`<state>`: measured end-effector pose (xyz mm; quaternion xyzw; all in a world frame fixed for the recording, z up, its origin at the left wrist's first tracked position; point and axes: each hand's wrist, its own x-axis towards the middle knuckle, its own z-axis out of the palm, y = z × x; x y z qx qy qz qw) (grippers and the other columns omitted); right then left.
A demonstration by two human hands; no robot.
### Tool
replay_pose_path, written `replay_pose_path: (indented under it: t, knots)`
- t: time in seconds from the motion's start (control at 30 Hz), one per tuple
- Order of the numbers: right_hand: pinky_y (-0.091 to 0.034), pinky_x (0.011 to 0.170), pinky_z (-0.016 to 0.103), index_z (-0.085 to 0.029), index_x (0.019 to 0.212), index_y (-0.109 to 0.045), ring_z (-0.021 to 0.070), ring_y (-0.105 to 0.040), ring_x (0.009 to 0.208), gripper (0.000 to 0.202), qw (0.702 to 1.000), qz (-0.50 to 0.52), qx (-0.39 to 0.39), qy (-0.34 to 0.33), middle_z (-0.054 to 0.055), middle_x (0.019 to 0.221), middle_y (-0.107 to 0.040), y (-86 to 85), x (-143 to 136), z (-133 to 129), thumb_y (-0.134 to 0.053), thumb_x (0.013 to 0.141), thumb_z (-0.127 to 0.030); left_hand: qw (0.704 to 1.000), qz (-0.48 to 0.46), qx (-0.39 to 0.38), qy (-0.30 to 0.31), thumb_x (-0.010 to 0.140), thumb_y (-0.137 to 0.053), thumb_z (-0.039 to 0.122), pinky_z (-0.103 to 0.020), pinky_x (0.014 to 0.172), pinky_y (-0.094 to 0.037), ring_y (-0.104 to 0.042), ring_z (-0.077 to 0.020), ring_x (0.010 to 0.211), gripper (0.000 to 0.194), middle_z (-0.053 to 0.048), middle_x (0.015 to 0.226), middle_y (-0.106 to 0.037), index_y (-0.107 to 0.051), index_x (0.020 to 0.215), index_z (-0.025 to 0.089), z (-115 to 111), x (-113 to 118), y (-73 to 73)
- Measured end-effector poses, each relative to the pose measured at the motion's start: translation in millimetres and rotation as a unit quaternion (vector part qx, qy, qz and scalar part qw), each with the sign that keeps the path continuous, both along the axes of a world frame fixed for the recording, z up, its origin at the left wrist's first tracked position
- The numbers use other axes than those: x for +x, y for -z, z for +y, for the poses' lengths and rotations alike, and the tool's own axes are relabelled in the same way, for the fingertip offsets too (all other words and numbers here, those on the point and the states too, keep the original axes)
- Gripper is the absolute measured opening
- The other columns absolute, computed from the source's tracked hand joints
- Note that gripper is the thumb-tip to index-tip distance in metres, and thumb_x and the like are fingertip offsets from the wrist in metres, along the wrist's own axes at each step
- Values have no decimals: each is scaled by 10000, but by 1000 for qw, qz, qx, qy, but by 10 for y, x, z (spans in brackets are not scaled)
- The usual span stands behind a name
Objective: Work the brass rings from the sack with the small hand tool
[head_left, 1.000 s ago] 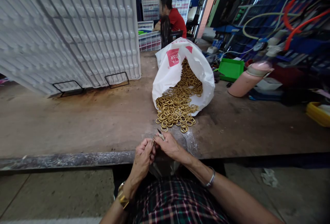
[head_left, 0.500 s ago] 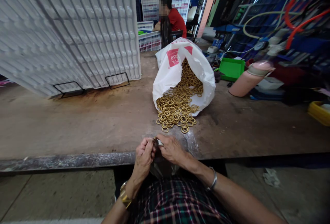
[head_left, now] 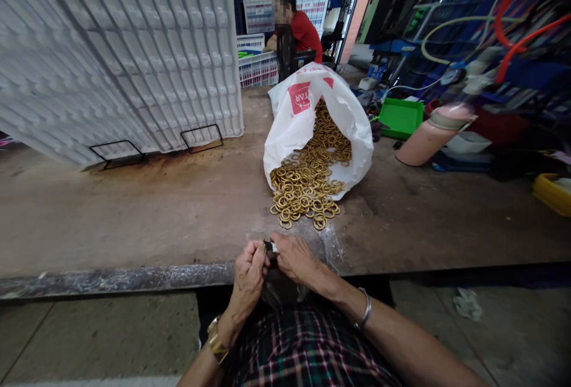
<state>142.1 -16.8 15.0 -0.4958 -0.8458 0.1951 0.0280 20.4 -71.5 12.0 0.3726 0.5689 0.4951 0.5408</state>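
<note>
At the table's front edge my left hand [head_left: 251, 265] is closed in a pinch, with its fingertips close to my right hand [head_left: 295, 256]. Curled fingers of the right hand grip a small dark-and-white piece [head_left: 271, 247] that shows between the two hands. Its kind is too small to make out, and what the left fingertips pinch is hidden. Just beyond the hands, brass-coloured rings [head_left: 303, 194] spill from the mouth of a white plastic bag [head_left: 289, 131] lying on its side. Many more rings fill the bag's inside.
White ribbed trays [head_left: 178, 48] stand upright on the wooden table [head_left: 156, 214] at left, by black wire stands [head_left: 203, 137]. To the right are a pink bottle [head_left: 423, 140], a green tray [head_left: 401, 118] and a yellow container [head_left: 553, 197]. A person in red [head_left: 307, 36] sits behind.
Both hands stay almost in place, with small finger movements. More of the dark part between them shows now. The bag and the rings have not moved.
</note>
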Motion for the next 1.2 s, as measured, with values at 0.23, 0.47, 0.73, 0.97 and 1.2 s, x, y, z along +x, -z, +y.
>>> replay_pose_path:
  t: [0.23,0.47,0.73,0.97,1.2]
  knots:
    - [-314,581,265,-166,971,-528,176,-605,736,234,997,-46,25,51,81,825,-656,-3,54,175,-405,776,-128,985,-169,-41,13,736,-587,518,-161,372,-236,-343,-37,406,357,47,595,-483,-488,728,175,-47,61,-128]
    - [-380,640,293,-181,1045,-495,218,-610,814,236,986,-73,114,101,108,969,-622,-118,-37,434,-421,821,-180,960,-275,-41,-42,735,-634,427,-163,386,-275,-419,-48,475,307,-10,734,-574,-498,765,154,20,-55,2]
    - [-399,614,296,-134,960,-559,240,-640,785,222,985,-103,85,106,143,872,-655,-138,-124,615,-384,825,-118,928,-360,-91,-44,627,-732,313,-162,395,-307,-453,-60,499,331,9,692,-555,-567,869,159,47,-115,-38]
    - [-370,629,282,-153,980,-517,211,-618,780,198,992,-74,90,54,112,887,-644,-70,-125,495,-396,828,-191,890,-435,-116,-76,615,-745,303,-166,418,-352,-544,-109,618,289,-39,722,-581,-517,581,128,96,-203,-27]
    - [-293,583,255,-196,886,-537,161,-576,693,135,995,9,97,33,36,778,-631,19,-118,410,-424,816,-218,905,-407,-80,-94,620,-746,281,-148,396,-323,-521,-85,566,309,22,631,-522,-469,633,145,140,-237,-34]
